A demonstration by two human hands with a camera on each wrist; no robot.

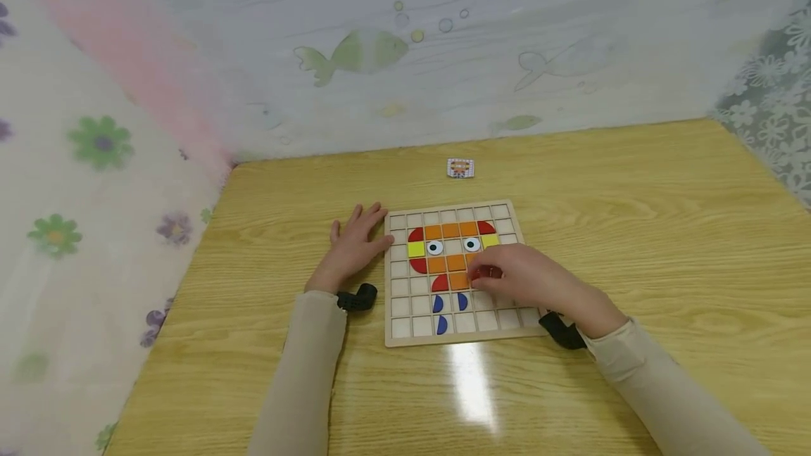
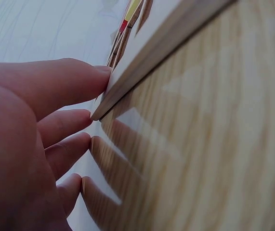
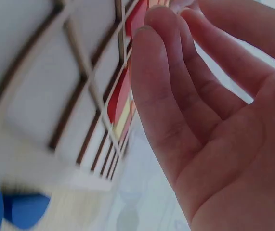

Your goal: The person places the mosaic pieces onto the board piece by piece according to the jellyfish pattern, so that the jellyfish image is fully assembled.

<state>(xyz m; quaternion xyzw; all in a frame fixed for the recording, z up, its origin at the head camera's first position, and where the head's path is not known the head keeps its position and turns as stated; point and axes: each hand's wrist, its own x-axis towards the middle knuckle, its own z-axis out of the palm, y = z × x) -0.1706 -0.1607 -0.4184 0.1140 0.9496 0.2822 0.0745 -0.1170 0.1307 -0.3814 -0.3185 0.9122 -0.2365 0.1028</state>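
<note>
A wooden grid board lies on the table, with a face pattern of red, orange and yellow pieces. White eye pieces and several blue half-circle pieces also lie on it. My right hand is over the board's right part, its fingertips drawn together at a red quarter-circle piece, which they seem to pinch; the fingers partly cover it. Spread along the board's left edge, my left hand has its thumb against the frame. Its other fingers rest on the table.
A small printed card with a similar picture lies beyond the board. Blue pieces show outside the board's edge in the right wrist view. Decorated sheets stand behind and left of the table.
</note>
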